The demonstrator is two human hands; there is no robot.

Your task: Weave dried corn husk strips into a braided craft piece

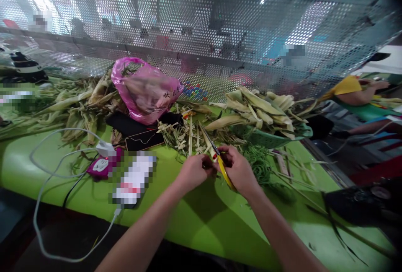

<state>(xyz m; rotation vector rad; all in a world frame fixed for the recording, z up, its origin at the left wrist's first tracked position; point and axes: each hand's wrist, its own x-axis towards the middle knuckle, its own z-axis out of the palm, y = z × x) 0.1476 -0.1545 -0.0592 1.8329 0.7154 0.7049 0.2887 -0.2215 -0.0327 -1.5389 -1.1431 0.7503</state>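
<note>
Yellow-handled scissors point(223, 167) are gripped in my right hand point(240, 169), their blades pointing up and away to the left. My left hand point(195, 172) is pinched closed beside them, its fingertips close to those of the right. What the left fingers hold is too small to make out. A pale corn husk strip point(206, 140) lies by the blades, with a small red spot near the pivot. Just beyond the hands are scattered husk scraps point(176, 136). A tangle of green string point(259, 165) sits to the right of my right hand.
Dried husks point(97, 91) pile up at the left, and more fill a green basket point(266, 138). A pink plastic bag point(141, 87), a dark phone point(144, 138), a charging phone point(133, 182) and a purple power bank point(103, 165) lie leftward. A perforated metal screen point(194, 16) stands behind.
</note>
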